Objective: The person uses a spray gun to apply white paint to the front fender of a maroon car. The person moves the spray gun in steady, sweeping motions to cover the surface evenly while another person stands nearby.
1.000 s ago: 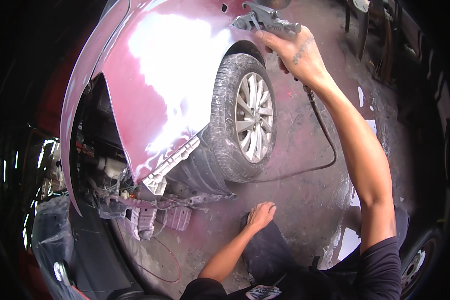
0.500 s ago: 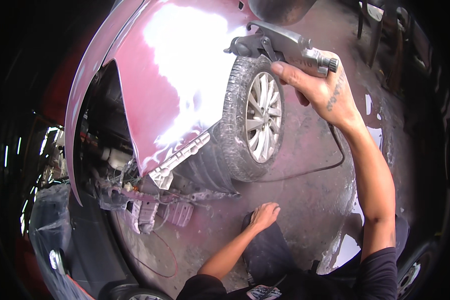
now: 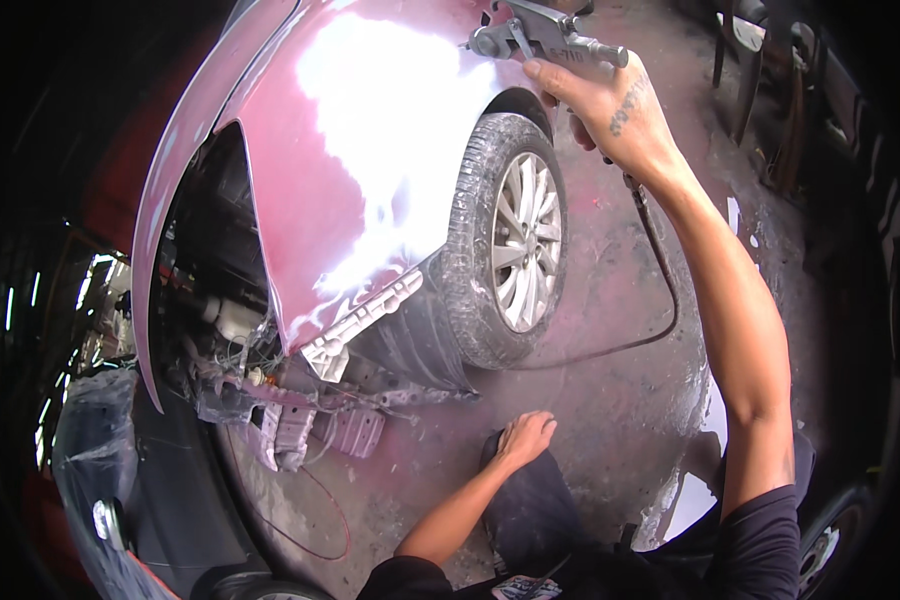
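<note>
In my right hand (image 3: 615, 110) is a grey metal spray gun (image 3: 558, 42), its nozzle turned left towards the car fender (image 3: 280, 190). The fingers wrap round its handle, and the thumb lies along its side. From below the hand a dark air hose (image 3: 662, 270) bends down to the floor. A broad white patch (image 3: 390, 110) covers much of the pink-red fender. My left hand (image 3: 527, 437) rests on my knee with its fingers laid over it, holding nothing.
Below the fender's edge stands the front wheel (image 3: 515, 240) with its silver rim. At the car's stripped front, metal parts and wires (image 3: 270, 400) lie exposed. A dark bumper (image 3: 175, 470), partly wrapped in plastic, is at the lower left. A thin red cable (image 3: 345, 530) loops across the floor.
My right hand has carried the spray gun farther away and slightly left, uncovering the top of the wheel arch. The hose has shifted with it. My left hand stays on the knee.
</note>
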Action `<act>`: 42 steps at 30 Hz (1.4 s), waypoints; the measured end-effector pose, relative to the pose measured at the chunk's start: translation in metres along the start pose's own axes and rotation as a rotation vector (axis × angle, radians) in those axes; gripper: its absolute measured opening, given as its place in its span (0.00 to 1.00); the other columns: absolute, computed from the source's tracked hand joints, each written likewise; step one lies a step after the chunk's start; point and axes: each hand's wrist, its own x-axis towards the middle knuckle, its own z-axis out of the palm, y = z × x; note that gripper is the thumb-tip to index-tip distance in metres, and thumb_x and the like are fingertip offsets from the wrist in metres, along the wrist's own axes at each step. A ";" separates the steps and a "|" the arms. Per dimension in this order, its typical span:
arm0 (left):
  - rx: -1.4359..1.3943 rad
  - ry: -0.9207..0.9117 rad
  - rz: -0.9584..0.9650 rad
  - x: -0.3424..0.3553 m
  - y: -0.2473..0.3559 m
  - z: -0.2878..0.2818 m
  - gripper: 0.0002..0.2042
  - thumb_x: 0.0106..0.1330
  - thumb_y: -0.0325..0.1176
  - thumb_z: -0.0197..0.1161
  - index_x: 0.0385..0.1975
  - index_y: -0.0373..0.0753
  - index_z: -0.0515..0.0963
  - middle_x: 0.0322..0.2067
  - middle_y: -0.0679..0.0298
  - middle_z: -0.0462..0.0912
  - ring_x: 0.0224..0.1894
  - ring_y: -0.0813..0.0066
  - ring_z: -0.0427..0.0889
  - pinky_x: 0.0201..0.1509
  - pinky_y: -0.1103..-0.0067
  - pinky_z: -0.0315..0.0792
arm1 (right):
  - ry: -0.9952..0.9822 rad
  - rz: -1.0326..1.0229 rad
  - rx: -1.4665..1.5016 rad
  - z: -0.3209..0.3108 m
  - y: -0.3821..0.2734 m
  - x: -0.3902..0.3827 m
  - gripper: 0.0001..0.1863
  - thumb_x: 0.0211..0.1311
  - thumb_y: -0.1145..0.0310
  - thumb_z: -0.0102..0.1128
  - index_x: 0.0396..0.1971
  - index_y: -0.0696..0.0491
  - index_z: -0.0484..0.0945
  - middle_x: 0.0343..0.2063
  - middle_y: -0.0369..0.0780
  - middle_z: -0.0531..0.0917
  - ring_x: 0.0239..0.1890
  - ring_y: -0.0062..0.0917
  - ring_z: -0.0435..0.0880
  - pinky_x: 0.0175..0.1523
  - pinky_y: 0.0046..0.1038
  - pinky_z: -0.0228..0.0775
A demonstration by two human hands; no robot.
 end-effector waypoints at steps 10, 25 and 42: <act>0.008 -0.045 -0.044 0.000 0.001 -0.004 0.17 0.74 0.42 0.60 0.53 0.39 0.85 0.53 0.53 0.87 0.56 0.46 0.84 0.61 0.57 0.76 | -0.052 -0.056 0.018 0.001 -0.006 -0.016 0.20 0.63 0.54 0.70 0.38 0.60 0.87 0.21 0.39 0.83 0.22 0.22 0.79 0.31 0.31 0.70; -0.009 0.015 -0.001 0.000 -0.001 0.001 0.14 0.73 0.41 0.61 0.49 0.39 0.84 0.49 0.51 0.87 0.52 0.43 0.84 0.56 0.54 0.77 | 0.100 -0.183 -0.069 0.014 -0.001 0.020 0.20 0.69 0.53 0.66 0.32 0.59 0.85 0.17 0.34 0.78 0.14 0.16 0.73 0.20 0.25 0.63; -0.012 -0.020 -0.013 0.000 0.001 -0.001 0.14 0.73 0.41 0.61 0.49 0.39 0.84 0.49 0.51 0.87 0.52 0.44 0.84 0.56 0.55 0.77 | -0.191 -0.023 0.077 -0.002 -0.042 -0.014 0.21 0.62 0.54 0.71 0.38 0.61 0.88 0.22 0.39 0.85 0.19 0.20 0.74 0.28 0.29 0.67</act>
